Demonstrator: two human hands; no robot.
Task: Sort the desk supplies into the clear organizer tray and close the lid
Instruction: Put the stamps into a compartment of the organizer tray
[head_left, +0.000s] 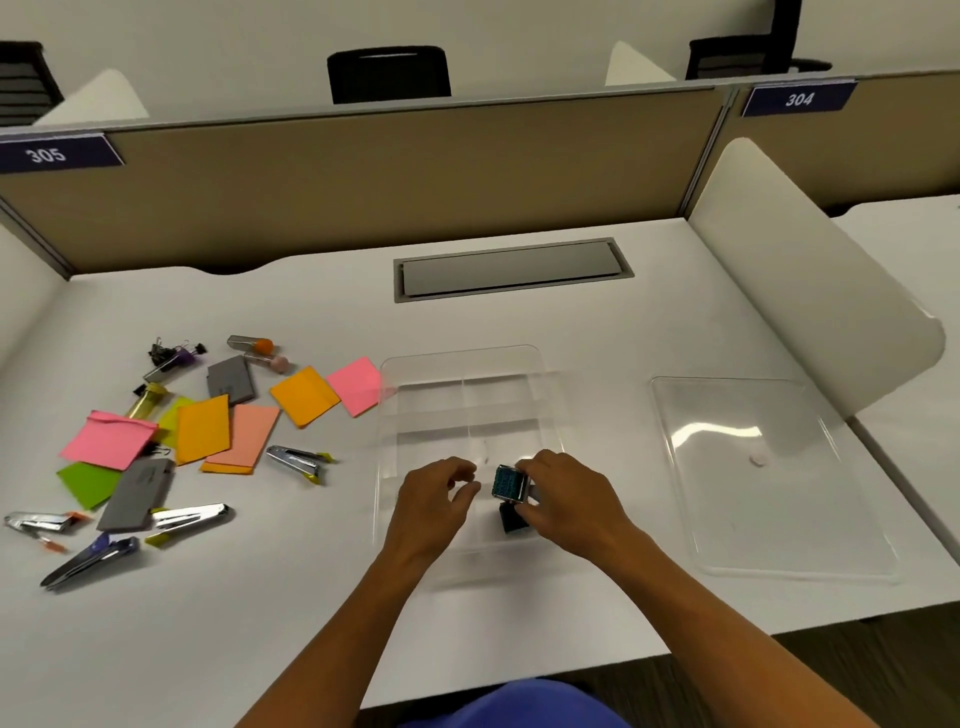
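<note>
The right hand (563, 499) pinches a small teal-faced stamp (510, 483) over the near compartments of the clear tray (387, 374), which lies mid-desk (597, 322) towards the near edge; a dark block (514, 519) sits just below. The left hand (434, 499) hovers beside it, fingers loosely curled, holding nothing. The lid (769, 478) lies apart near the right edge. Sticky notes (304, 395), staplers (301, 460) and clips (166, 351) crowd the left side. Risks, as judged: the stamp could tip across a divider if released tilted; the tray's faint walls invite misplacement; tall items could stop the lid seating.
</note>
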